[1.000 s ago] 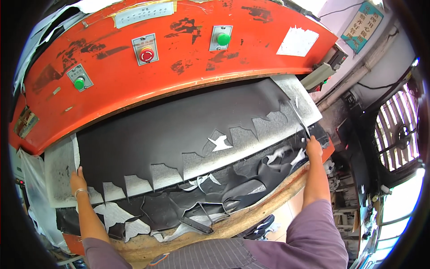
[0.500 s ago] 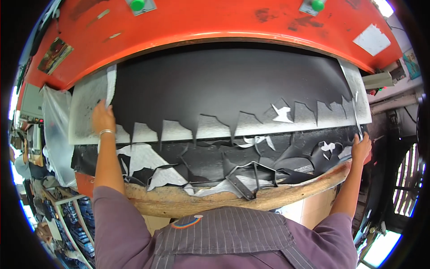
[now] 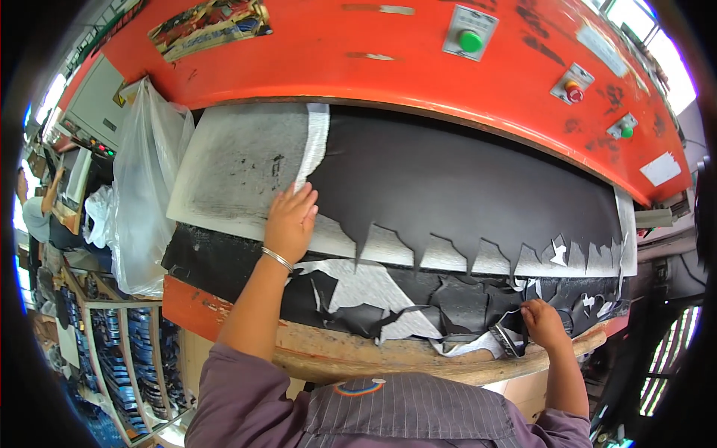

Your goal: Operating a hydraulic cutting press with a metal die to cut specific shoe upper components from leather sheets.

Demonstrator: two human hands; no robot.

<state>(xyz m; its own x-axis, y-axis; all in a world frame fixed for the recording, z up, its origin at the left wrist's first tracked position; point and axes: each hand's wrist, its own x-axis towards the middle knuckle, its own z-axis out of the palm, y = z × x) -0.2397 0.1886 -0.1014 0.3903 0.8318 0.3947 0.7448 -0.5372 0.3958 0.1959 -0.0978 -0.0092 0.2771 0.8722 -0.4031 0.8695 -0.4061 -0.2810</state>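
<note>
My left hand [image 3: 293,224] lies with fingers stretched on the left edge of a large black sheet of leather-like material [image 3: 463,194], beside its pale turned-up border [image 3: 315,138]. The sheet's near edge is jagged with cut-outs. Under it lies a worn white cutting board [image 3: 231,164]. At the front, my right hand [image 3: 543,323] is closed on the upper right side of a dark metal cutting die [image 3: 506,340]; the fingertips are partly hidden. Black and pale offcuts [image 3: 366,295] lie around the die.
An orange-red machine beam [image 3: 299,63] spans the far side, with green buttons [image 3: 470,41] and a red knob [image 3: 573,91]. A wooden rail [image 3: 321,358] edges the front. At left hang a clear plastic bag [image 3: 146,201] and a rack of blue dies [image 3: 123,358]; another person [image 3: 36,216] stands beyond.
My view has turned left. The right hand has left the sheet's right edge and come to the cutting die. My left hand's fingers now lie flat at the sheet's left edge.
</note>
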